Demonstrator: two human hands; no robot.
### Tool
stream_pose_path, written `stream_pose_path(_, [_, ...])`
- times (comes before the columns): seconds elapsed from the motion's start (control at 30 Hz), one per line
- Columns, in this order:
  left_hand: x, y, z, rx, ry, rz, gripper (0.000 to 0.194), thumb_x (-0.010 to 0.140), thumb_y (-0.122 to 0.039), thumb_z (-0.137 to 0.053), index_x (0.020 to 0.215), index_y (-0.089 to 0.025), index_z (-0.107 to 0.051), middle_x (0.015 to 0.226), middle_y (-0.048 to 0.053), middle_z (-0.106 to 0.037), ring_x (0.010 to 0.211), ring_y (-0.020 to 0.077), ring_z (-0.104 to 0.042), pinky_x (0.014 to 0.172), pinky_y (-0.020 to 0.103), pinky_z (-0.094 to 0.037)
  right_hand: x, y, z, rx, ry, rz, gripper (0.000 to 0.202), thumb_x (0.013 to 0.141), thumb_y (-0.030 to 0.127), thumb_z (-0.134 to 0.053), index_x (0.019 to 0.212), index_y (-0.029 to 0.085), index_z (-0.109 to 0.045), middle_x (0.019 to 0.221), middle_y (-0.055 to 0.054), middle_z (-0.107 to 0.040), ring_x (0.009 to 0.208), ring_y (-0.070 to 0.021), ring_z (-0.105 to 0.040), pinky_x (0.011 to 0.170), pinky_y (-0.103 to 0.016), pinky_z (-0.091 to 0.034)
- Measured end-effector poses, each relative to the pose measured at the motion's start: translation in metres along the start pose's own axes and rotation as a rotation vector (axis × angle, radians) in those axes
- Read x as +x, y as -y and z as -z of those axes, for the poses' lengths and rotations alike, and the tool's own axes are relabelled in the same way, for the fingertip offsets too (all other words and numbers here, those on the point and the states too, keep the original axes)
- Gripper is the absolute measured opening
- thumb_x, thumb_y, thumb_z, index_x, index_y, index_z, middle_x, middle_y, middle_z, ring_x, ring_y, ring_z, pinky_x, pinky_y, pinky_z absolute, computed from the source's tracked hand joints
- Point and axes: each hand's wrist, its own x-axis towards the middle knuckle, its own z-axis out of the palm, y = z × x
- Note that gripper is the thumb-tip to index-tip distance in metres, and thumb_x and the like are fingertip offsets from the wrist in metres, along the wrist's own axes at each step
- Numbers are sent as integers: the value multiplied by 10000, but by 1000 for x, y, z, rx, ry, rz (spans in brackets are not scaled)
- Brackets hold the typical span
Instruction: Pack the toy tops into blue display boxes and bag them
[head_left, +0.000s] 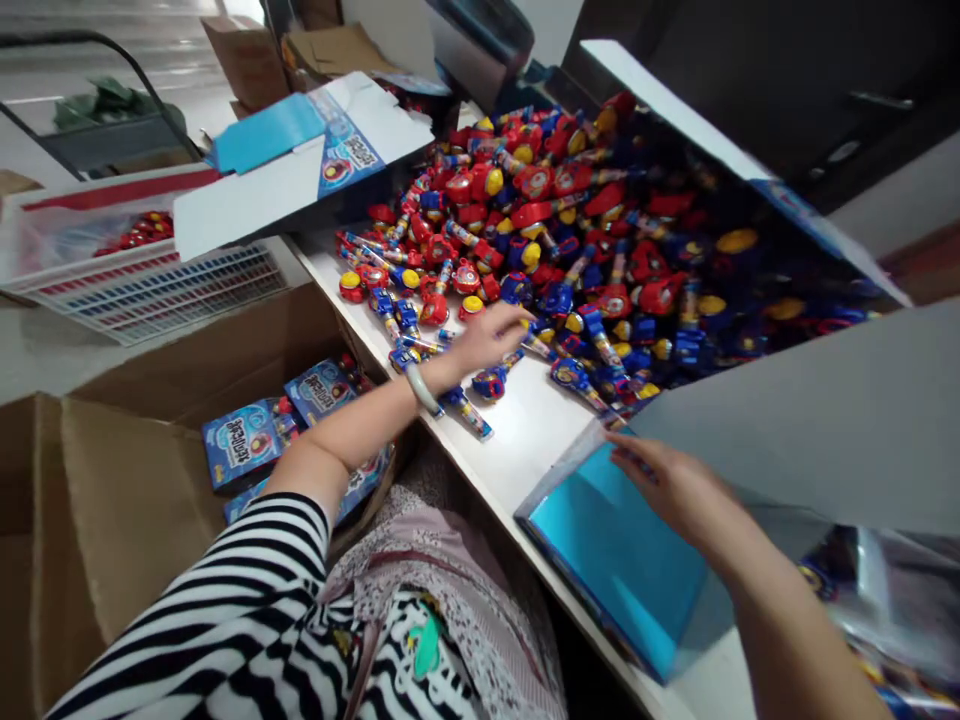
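My left hand [491, 338], with a pale bangle at the wrist, reaches over the near edge of a big pile of red and blue toys [525, 190]; its fingers are spread among the nearest ones. Just below it a blue toy [489, 383] lies on the white table [517, 440]. My right hand [671, 480] is at the top edge of an open box with a bright blue inside [615, 550]. Its fingers are bent over something small and dark that I cannot make out.
A cardboard carton [127, 490] at the lower left holds several printed blue boxes [240, 440]. White and red baskets [165, 290] stand behind it. White box flaps [255, 200] flank the pile. Clear plastic packages [892, 590] lie at the lower right.
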Motion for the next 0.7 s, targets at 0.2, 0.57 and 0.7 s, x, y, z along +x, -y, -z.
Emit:
stream_pose_path(0.2, [34,113,109,642,164,282,382,863,-68,-475,1166,-144,-694,1202,153,-662,1170,278,-600,1020,417,-485,158,111,39,-176,-41,267,327,996,281,-415,1174,211,-680,1173,-98,-725,1076,-239,-679,832,-317,-521])
stream_pose_path(0.57, [61,138,103,825,668,-301,370,776,-76,-620,1123,-174,-701,1540,149,-447,1480,347,-330,1225,577,-200,287,171,-24,-91,-69,160,377,955,210,-476,1312,129,-567,1385,-236,-533,1221,-318,-576,1042,-470,-393])
stream_pose_path(0.7, [81,133,112,623,314,24,471,810,-239,-669,1259,-129,-578,1215,143,-672,1214,304,-589,1053,428,-440,273,144,-13,45,-121,233,447,935,336,-555,1355,193,-497,1418,-160,-507,1210,-257,-576,1022,-384,-429])
